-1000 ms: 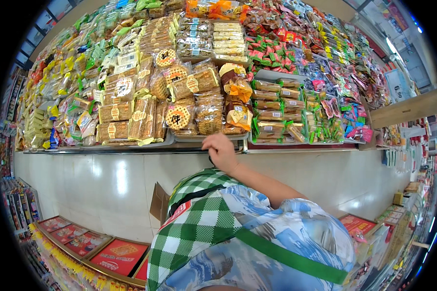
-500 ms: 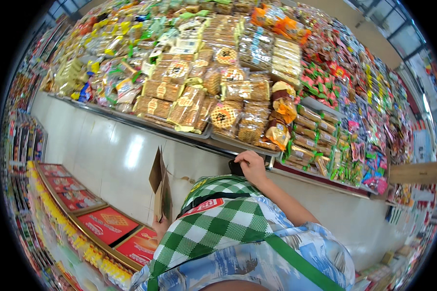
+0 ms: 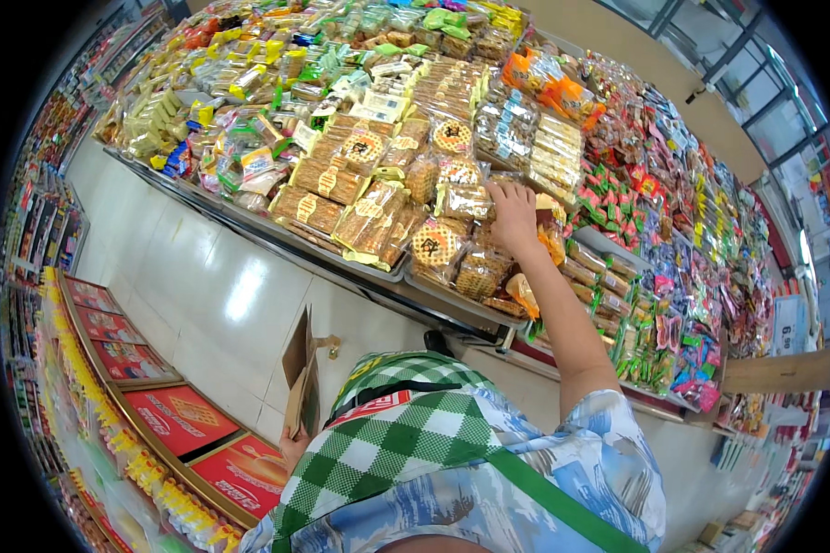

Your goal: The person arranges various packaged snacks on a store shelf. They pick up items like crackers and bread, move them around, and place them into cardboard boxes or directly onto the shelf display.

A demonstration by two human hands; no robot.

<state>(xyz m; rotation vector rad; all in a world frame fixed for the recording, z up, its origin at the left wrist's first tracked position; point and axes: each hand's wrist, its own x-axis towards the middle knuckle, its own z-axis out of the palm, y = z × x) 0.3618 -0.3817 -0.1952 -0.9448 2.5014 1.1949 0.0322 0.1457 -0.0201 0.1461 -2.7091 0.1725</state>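
Observation:
My right hand [image 3: 515,217] reaches out over the slanted snack display. Its fingers are stretched forward and slightly apart, resting at the right end of a clear-wrapped biscuit pack [image 3: 464,201]; the fingertips are partly hidden among the packs. A wrapped round waffle pack [image 3: 433,247] lies nearer to me, with a brown wafer pack [image 3: 481,271] beside it. Low at my left side, my left hand [image 3: 294,448] is closed on an open cardboard box [image 3: 302,378], which stands on edge with a flap sticking up.
A metal display edge [image 3: 378,293] runs across in front of me. Red printed boxes [image 3: 180,419] line a low shelf at lower left, edged with yellow trim. Bagged sweets [image 3: 609,203] fill the display's right side. A wooden board [image 3: 784,370] juts in at right.
My right hand has moved from my waist at the display edge forward onto the biscuit packs. My left hand still holds the cardboard box low at my side.

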